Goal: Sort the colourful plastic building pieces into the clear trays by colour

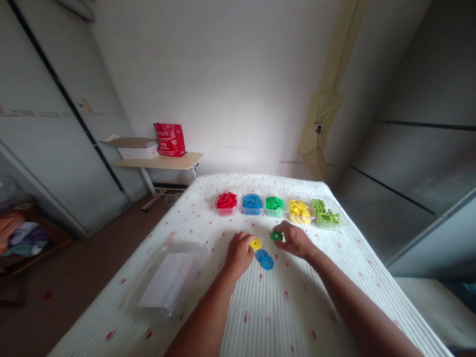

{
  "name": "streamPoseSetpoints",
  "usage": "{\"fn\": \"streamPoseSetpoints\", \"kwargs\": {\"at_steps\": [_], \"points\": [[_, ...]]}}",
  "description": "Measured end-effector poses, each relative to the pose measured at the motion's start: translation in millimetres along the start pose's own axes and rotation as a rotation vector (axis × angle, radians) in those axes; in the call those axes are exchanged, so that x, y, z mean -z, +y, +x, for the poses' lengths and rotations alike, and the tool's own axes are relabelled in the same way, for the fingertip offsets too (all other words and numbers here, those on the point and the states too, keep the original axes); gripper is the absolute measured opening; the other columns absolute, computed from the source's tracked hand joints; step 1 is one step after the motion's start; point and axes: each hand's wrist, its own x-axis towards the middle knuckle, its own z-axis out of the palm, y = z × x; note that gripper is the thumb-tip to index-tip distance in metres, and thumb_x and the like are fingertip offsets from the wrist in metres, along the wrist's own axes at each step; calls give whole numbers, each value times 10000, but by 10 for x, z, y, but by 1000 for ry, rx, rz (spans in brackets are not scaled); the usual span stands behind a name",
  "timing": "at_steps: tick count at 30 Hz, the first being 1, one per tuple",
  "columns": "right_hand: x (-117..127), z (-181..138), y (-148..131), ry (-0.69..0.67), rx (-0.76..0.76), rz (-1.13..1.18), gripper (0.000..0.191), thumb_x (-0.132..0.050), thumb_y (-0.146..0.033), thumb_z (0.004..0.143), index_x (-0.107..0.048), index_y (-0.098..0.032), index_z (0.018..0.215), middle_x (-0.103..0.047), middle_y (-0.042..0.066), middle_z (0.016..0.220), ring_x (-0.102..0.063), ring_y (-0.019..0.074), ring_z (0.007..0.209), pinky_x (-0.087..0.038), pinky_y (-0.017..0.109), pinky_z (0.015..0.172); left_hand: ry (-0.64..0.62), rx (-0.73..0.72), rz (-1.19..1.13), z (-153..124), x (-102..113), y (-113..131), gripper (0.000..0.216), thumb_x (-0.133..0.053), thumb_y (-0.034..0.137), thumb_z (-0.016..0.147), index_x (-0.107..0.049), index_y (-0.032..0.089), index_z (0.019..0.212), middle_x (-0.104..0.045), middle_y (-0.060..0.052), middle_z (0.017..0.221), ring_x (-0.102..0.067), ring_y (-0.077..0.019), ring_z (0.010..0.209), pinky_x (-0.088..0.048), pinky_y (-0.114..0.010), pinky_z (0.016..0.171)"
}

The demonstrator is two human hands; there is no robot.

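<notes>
My left hand pinches a yellow notched plastic disc at its left edge, low over the table. Between finger and thumb of my right hand is a green notched disc, a short way right of the yellow one. Just below them, two blue notched discs overlap on the table cover. Whether the yellow disc touches the upper blue one I cannot tell.
Along the far side stand clear tubs of red pieces, blue discs, green discs, yellow pieces and light-green blocks. A clear plastic tray with white paper lies at left. A side table holds a red bag.
</notes>
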Motion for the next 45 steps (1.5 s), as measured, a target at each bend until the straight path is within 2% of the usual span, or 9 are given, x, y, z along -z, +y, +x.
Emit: {"fn": "streamPoseSetpoints", "kwargs": {"at_steps": [4, 7, 12, 15, 19, 25, 35, 41, 45], "points": [[194, 247, 3, 116, -35, -129, 287, -567, -282, 750, -645, -184, 1008, -620, 68, 952, -612, 162, 762, -445, 242, 645, 4, 0, -17, 0, -5, -5, 424, -484, 39, 695, -638, 190, 1060, -619, -61, 1037, -522, -191, 995, -401, -327, 927], [311, 472, 38, 191, -126, -211, 319, -556, -296, 774, -626, -206, 1072, -621, 68, 1011, -618, 162, 761, -439, 239, 628, 4, 13, -27, -2, -13, -18, 431, -478, 48, 696, -630, 187, 1076, -616, -56, 1040, -518, -185, 1004, -396, -316, 937], [412, 703, 60, 265, -247, -267, 433, -546, -271, 800, -534, -169, 1221, -539, 127, 1242, -619, 202, 891, -447, 255, 632, -5, 32, -29, 5, -15, -33, 446, -465, 66, 705, -614, 192, 1107, -605, -46, 1060, -509, -174, 1016, -388, -291, 943], [340, 581, 26, 307, -160, -221, 321, -505, -274, 835, -584, -181, 1132, -576, 100, 1194, -622, 185, 857, -451, 252, 641, -39, 39, 5, 2, 1, -14, 441, -482, 111, 722, -597, 190, 1141, -591, -58, 1079, -497, -188, 1037, -377, -301, 955], [74, 161, 50, 283, -36, -153, 221, -453, -255, 860, -627, -193, 982, -639, 69, 1035, -610, 135, 709, -434, 228, 601, -84, 25, 87, 2, 26, 27, 470, -500, 160, 741, -564, 222, 1202, -568, -65, 1088, -489, -208, 1022, -379, -319, 936], [-260, -311, 269, 186, -47, -70, 183, -430, -169, 813, -611, -185, 807, -622, 61, 844, -589, 153, 744, -436, 237, 653, -135, 29, 181, 44, 43, 61, 460, -497, 170, 757, -574, 276, 1198, -562, -62, 1078, -494, -217, 986, -381, -336, 909], [-340, -327, 334, 228, -81, 9, 189, -414, -164, 812, -583, -197, 735, -586, 43, 776, -548, 141, 723, -418, 235, 676, -185, 53, 26, 157, 107, -23, 280, -583, 157, 648, -642, 197, 919, -602, -36, 955, -534, -186, 953, -413, -272, 839], [-359, -331, 352, 239, -78, 18, 193, -411, -156, 812, -574, -197, 717, -571, 40, 759, -547, 140, 718, -415, 233, 674, -281, 31, -29, 234, 141, -89, 512, -669, 186, 576, -630, 200, 1086, -607, -38, 1002, -566, -182, 924, -435, -249, 805], [-360, -327, 352, 242, -91, 13, 179, -425, -151, 803, -573, -200, 716, -576, 40, 765, -550, 142, 730, -416, 235, 682, -335, 14, -35, 255, 155, -87, 526, -655, 179, 585, -638, 224, 1109, -620, -16, 919, -583, -164, 850, -436, -229, 748]]}}
